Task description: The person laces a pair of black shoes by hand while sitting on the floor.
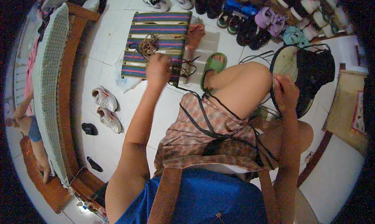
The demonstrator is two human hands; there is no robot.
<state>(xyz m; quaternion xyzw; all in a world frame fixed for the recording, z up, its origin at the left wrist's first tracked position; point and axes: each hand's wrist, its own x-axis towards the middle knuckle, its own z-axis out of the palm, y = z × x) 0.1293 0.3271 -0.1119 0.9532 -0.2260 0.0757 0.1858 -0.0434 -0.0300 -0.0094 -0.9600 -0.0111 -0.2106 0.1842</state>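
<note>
My left hand [159,70] is over the near part of a low stool with a striped woven seat [158,17], its fingers curled and blurred beside thin dark cords; whether it grips them I cannot tell. A tangle of brown cord [148,46] lies on the seat just beyond it. My right hand [286,92] pinches the rim of a round black-edged object with a pale, stained face [285,61], which stands tilted beside my knee. Black fabric or netting hangs from its far side. Long black cords [199,112] run across the patterned cloth [199,121] on my lap.
Many shoes stand beyond the stool, with a blue box [241,5] among them. White sneakers [107,99] and small black items lie left on the tiled floor. A wooden-framed bench or bed [66,86] borders the left, with another person [35,133] behind it. A green slipper [215,64] is on my foot.
</note>
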